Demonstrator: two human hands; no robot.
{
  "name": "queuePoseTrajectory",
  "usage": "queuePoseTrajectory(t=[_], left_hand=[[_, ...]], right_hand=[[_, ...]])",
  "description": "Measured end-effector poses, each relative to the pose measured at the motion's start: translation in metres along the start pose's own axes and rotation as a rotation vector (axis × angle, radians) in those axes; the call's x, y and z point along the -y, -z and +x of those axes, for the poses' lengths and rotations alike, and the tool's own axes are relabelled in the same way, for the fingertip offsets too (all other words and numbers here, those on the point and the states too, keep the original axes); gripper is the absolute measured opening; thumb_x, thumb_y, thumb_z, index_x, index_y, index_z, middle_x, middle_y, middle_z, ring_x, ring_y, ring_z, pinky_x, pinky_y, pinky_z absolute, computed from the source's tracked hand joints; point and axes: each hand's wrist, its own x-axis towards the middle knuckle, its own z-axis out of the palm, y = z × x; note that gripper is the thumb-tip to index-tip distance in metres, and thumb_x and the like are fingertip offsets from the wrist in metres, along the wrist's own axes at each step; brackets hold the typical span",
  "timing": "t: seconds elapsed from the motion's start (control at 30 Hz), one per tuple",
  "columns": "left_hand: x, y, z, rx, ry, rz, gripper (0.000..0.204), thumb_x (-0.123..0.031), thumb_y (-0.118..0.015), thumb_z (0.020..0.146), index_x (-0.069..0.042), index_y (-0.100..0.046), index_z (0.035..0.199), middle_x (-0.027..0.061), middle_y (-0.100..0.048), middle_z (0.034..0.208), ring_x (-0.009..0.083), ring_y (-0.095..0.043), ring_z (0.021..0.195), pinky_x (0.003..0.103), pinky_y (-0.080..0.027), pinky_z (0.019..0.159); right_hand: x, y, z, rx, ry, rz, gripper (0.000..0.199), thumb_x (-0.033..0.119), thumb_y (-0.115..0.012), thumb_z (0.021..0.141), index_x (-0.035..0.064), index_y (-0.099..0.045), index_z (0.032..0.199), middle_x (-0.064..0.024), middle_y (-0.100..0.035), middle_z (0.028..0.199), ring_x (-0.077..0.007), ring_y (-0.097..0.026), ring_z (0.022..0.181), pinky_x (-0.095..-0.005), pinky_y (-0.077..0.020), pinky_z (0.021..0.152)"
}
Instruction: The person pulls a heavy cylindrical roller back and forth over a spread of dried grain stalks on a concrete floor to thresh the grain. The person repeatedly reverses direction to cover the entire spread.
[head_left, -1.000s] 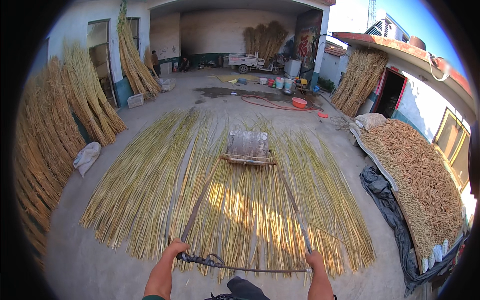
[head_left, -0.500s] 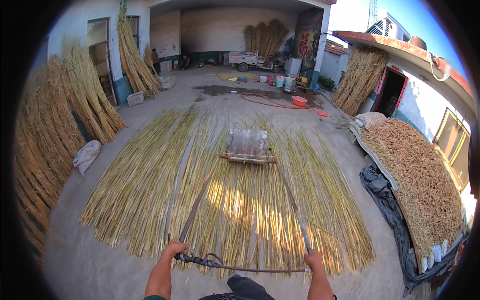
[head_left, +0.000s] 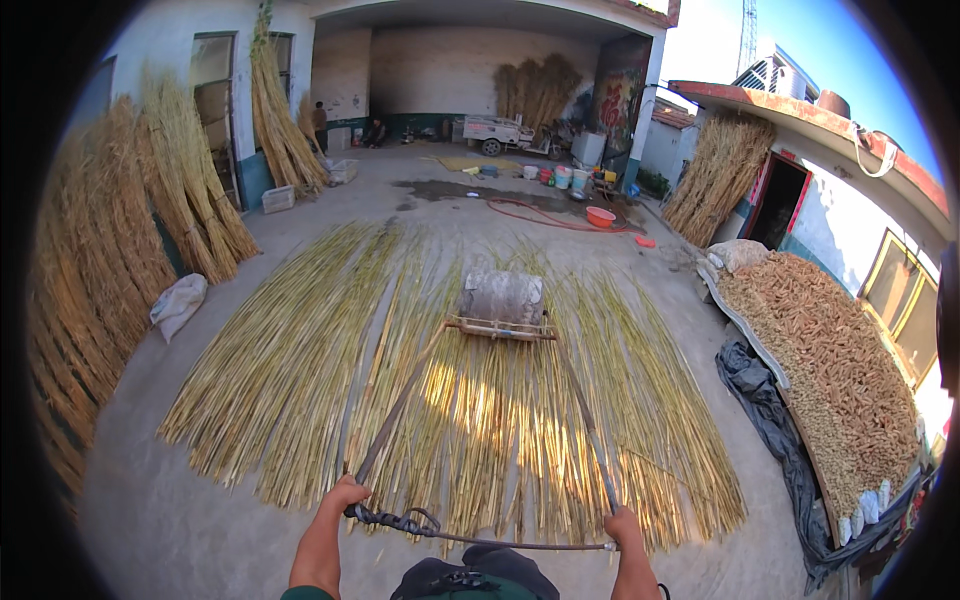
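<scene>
A pale grey stone roller (head_left: 502,299) rests on a broad layer of long yellow-green stalks (head_left: 270,370) spread over the concrete. From its frame two long poles run back toward me, joined at the near end by a thin crossbar (head_left: 500,544). My left hand (head_left: 346,493) is closed around the end of the left pole, beside dark wrapping on the crossbar. At the end of the right pole, my right hand (head_left: 624,527) is wrapped around it. Both arms reach forward, and my dark clothing shows between them.
Tall bundles of dried stalks (head_left: 95,250) lean on the left wall, near a white sack (head_left: 178,308). To the right lies a heap of corn cobs (head_left: 820,340) edged by dark plastic sheeting (head_left: 760,400). Farther back are an orange basin (head_left: 600,217), a red hose, buckets, a cart (head_left: 495,132) and two people.
The roller and the surroundings sit slightly lower in the picture, with the roller a little closer to my hands. Both hands keep their hold on the poles.
</scene>
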Motion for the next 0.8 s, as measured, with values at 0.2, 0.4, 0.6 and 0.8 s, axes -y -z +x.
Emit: queuePoseTrajectory(t=[0.2,0.4,0.6,0.8], left_hand=[[0.018,0.019,-0.023,0.016,-0.029,0.005,0.030,-0.027,-0.066,0.060,0.003,-0.061,0.063,0.0110,-0.060,0.062,0.0210,-0.058,0.058,0.035,-0.045,0.053],[0.072,0.014,-0.015,0.012,-0.036,0.038,0.032,-0.027,-0.066,0.060,0.003,-0.060,0.066,0.0122,-0.061,0.067,0.0207,-0.058,0.060,0.035,-0.045,0.054],[0.083,0.003,-0.060,0.040,-0.035,0.015,0.036,-0.029,-0.067,0.059,0.005,-0.060,0.070,0.0132,-0.061,0.068,0.0205,-0.059,0.062,0.035,-0.045,0.055],[0.100,-0.014,-0.102,-0.015,-0.004,0.069,0.039,-0.031,-0.067,0.058,0.005,-0.061,0.072,0.0165,-0.063,0.073,0.0231,-0.062,0.068,0.035,-0.047,0.060]], right_hand=[[0.024,0.004,-0.054,-0.037,-0.028,0.017,0.039,0.029,-0.057,0.072,-0.0059,-0.061,0.089,-0.0278,-0.059,0.092,-0.0391,-0.057,0.091,-0.0422,-0.0461,0.079],[0.022,-0.007,-0.083,-0.003,-0.018,-0.028,0.039,0.028,-0.056,0.071,-0.0052,-0.060,0.091,-0.0282,-0.058,0.094,-0.0388,-0.057,0.093,-0.0424,-0.0449,0.082],[0.001,-0.010,-0.121,0.035,-0.081,-0.056,0.039,0.025,-0.054,0.072,-0.0050,-0.058,0.095,-0.0281,-0.057,0.097,-0.0397,-0.054,0.097,-0.0422,-0.0435,0.085],[-0.044,-0.023,-0.143,0.029,-0.073,-0.045,0.035,0.024,-0.053,0.073,-0.0064,-0.059,0.090,-0.0281,-0.059,0.091,-0.0414,-0.056,0.090,-0.0442,-0.0447,0.080]])
